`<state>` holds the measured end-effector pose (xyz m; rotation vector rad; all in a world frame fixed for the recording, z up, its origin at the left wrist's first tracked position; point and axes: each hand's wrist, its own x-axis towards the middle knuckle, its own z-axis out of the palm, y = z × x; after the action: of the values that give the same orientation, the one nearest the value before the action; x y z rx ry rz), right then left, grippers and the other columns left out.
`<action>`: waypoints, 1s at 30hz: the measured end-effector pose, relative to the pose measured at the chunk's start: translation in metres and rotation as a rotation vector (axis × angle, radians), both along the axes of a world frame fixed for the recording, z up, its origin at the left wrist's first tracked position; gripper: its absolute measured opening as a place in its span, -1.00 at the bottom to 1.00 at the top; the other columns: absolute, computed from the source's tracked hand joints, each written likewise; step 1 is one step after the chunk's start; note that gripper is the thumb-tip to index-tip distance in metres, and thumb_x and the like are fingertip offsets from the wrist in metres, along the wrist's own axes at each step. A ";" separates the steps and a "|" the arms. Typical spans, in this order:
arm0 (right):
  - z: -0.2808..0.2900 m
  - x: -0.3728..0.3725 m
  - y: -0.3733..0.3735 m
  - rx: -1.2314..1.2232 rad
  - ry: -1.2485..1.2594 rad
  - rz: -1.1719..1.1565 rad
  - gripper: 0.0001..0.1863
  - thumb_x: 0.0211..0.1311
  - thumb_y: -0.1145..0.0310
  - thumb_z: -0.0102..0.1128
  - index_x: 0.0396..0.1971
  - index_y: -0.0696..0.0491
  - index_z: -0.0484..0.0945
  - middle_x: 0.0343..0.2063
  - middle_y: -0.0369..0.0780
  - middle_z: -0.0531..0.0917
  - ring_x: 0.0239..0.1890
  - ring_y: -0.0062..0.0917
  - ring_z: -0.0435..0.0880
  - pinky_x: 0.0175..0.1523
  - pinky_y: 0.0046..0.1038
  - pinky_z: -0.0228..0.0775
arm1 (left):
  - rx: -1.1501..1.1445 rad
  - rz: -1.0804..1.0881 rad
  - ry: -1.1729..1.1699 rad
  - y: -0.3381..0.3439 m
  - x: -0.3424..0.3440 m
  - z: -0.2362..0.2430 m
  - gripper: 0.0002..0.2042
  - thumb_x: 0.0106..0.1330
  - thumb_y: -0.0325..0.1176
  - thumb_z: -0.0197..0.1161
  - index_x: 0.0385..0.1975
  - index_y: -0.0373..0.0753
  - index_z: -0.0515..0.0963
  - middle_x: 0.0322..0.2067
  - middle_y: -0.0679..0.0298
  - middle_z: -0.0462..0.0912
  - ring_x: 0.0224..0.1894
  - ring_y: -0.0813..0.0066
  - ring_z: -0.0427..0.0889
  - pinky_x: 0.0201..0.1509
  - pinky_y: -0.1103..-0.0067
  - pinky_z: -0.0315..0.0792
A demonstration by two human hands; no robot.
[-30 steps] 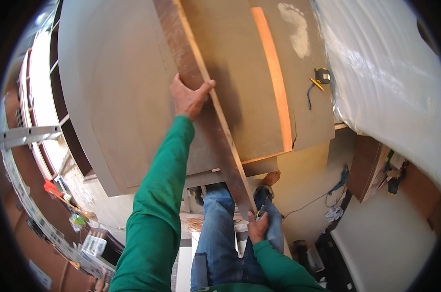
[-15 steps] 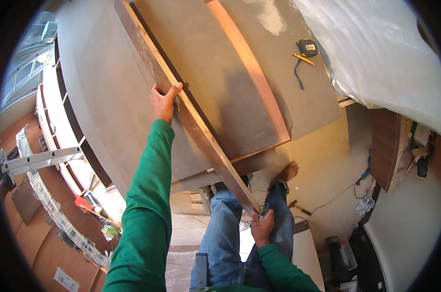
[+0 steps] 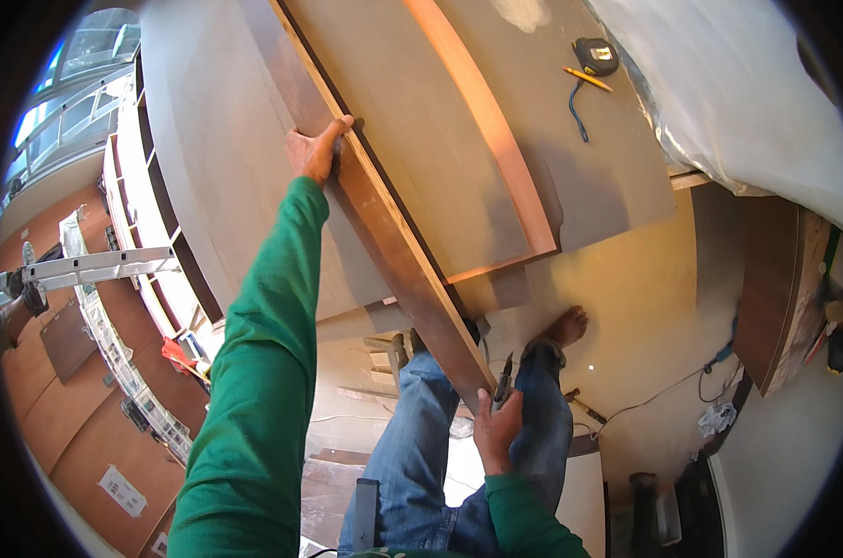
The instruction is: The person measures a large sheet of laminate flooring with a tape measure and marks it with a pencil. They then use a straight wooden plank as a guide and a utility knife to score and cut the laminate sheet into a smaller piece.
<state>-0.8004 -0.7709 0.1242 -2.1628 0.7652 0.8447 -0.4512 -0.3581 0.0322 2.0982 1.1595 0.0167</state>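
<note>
Our right hand (image 3: 498, 428) is gripping a utility knife (image 3: 503, 383) beside the long board's (image 3: 417, 288) near end; our left hand (image 3: 315, 153) is clasping its edge farther up, seemingly for balance, above grey sheets (image 3: 421, 158). Beyond, a tape measure (image 3: 595, 57) is lying, perhaps within reach.

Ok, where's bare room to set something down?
Free: the panel between the long board and the orange strip, and the stretch left of the left hand. Crowded: the upper right, with tape measure, pencil and blue cord near the plastic sheet, and the board's near end, by the right hand.
</note>
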 end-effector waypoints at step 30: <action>-0.029 0.010 -0.011 -0.053 -0.099 0.029 -0.47 0.38 -0.02 0.38 -0.16 0.20 0.47 -0.34 -0.01 0.64 -0.26 -0.03 0.65 -0.06 -0.15 0.48 | 0.260 -0.185 0.362 -0.035 0.015 0.009 0.41 -0.10 0.49 0.46 0.48 -0.63 -0.02 0.44 -0.31 0.11 0.54 -0.16 0.01 0.60 0.14 0.03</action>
<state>-0.7909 -0.7822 0.0955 -2.2493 0.7145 0.7334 -0.4358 -0.3926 0.0411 2.5058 1.2154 -0.3275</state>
